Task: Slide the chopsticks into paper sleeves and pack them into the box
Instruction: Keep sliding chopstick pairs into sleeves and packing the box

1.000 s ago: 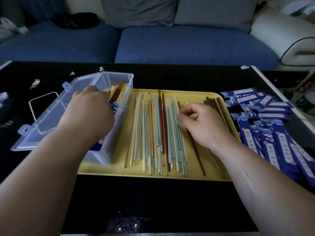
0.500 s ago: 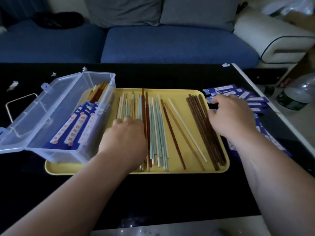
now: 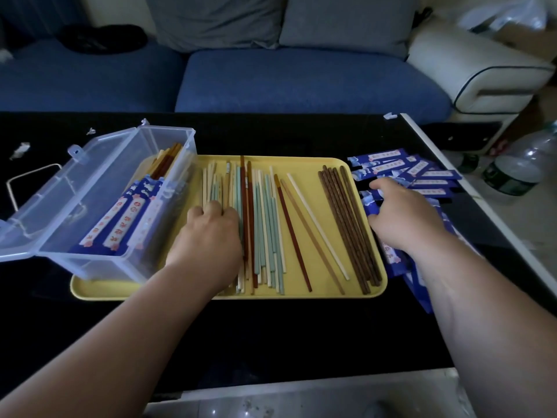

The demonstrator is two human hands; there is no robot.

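- Head view: our left hand (image 3: 211, 233) lies curled on the chopsticks (image 3: 265, 224) in the tray (image 3: 301, 294); whether its grip holds any, we cannot tell.
- Our right hand (image 3: 404, 218) pinches a paper sleeve (image 3: 371, 206) beside the tray.

- The left hand (image 3: 211, 233) shows a broad back and a row of rounded knuckles; its fingertips are hidden.
- The right hand (image 3: 404, 218) shows its back, thumb and forefinger; its other fingers are out of sight.
- Both wrists and forearms are bare skin all the way to where they leave view, past the near edge of the table (image 3: 271, 342).
- Each forearm widens steadily toward the elbow.
- Dim light blurs finer detail.
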